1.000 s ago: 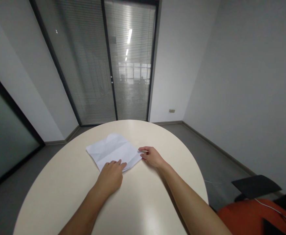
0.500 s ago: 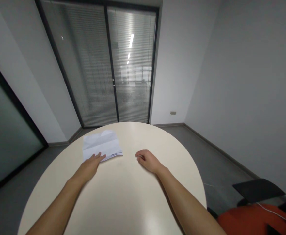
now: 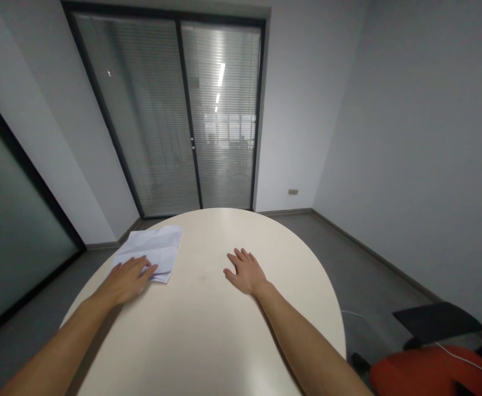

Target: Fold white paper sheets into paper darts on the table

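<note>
A creased stack of white paper sheets [image 3: 156, 239] lies at the far left of the round table, its near edges slightly uneven. My left hand [image 3: 127, 279] rests on the near side of the sheets, palm down. Its fingers are apart and slightly bent, with the thumb near the paper's front edge; some fingertips are hard to make out. To the right of the paper, apart from it, my right hand [image 3: 246, 272] lies flat on the tabletop with spread fingers and holds nothing.
The round cream table [image 3: 208, 330] fills the lower middle. An orange chair seat [image 3: 414, 371] with a dark armrest [image 3: 437, 322] stands at the lower right. Beyond the table is a glass partition with blinds [image 3: 162, 137], beside white walls.
The paper has shifted left and turned a little, along with my left hand. My right hand has gone from curled fingers to spread, flat ones. The view has tilted slightly.
</note>
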Demonstrator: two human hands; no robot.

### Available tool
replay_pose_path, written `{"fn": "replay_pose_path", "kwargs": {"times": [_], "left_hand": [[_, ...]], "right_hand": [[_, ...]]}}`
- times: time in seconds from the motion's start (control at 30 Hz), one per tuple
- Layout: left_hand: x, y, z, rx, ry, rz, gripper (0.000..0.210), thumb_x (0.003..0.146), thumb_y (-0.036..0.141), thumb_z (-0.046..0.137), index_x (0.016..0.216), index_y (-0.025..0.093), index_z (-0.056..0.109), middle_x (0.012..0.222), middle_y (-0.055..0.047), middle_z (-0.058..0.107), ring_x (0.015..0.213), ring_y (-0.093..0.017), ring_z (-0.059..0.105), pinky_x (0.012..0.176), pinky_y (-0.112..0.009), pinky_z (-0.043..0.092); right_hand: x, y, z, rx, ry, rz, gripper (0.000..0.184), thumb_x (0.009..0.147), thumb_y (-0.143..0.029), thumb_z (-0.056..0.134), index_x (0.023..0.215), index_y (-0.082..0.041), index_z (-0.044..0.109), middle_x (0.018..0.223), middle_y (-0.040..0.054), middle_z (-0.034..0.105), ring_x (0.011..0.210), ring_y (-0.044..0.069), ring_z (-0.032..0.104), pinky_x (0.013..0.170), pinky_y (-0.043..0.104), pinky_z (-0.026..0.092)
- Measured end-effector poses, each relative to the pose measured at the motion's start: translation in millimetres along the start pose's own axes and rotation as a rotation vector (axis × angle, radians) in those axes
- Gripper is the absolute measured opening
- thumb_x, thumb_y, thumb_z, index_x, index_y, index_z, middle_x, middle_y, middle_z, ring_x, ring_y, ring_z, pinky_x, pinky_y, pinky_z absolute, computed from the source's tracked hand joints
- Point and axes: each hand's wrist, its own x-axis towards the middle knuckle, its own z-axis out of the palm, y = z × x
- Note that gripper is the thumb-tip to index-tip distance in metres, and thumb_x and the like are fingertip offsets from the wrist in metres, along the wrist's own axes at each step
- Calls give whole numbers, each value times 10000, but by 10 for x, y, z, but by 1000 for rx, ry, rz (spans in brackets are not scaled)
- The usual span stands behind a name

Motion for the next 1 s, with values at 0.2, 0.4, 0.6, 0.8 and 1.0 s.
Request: {"fn": "replay_pose_path", "kwargs": {"times": [0.2, 0.4, 0.6, 0.8, 1.0], "left_hand": [[169, 1209, 48, -48, 106, 202, 550, 995, 417, 399, 1423, 108, 553, 1587, -171, 451, 1466, -288, 428, 1214, -413, 311], [265, 1772, 614, -110, 136, 128, 538, 1009, 356, 426, 1496, 135, 493, 1605, -178, 420, 1492, -331, 375, 1203, -485, 293], [341, 1689, 720, -133, 145, 177, 494, 993, 358, 462, 1445, 197, 575, 1568, -127, 490, 1459, -318, 428, 1181, -475, 346], [360, 1651, 714, -132, 129, 173, 531, 994, 373, 454, 1479, 173, 540, 1596, -148, 444, 1490, -350, 374, 1196, -518, 321], [338, 1633, 759, -140, 87, 138, 544, 1001, 411, 436, 1499, 207, 510, 1625, -117, 404, 1515, -346, 331, 1219, -565, 264]], "right_hand": [[104, -115, -134, -79, -99, -10, 711, 948, -604, 484, 1526, -190, 467, 1619, 173, 381, 1492, 375, 308, 1180, 522, 244], [269, -177, 20, -89, 184, 68, 531, 957, -528, 511, 1342, -179, 619, 1408, 175, 577, 1329, 336, 462, 1127, 484, 316], [272, -43, 21, -56, 49, -15, 593, 974, -460, 499, 1476, -146, 520, 1566, 184, 457, 1457, 342, 378, 1205, 477, 240], [312, -86, 77, -18, -35, -9, 731, 984, -552, 454, 1579, -134, 374, 1670, 173, 270, 1563, 361, 165, 1244, 551, 108], [372, -102, 102, 11, -38, -15, 738, 962, -556, 500, 1568, -149, 391, 1660, 180, 297, 1555, 352, 200, 1240, 551, 116]]}}
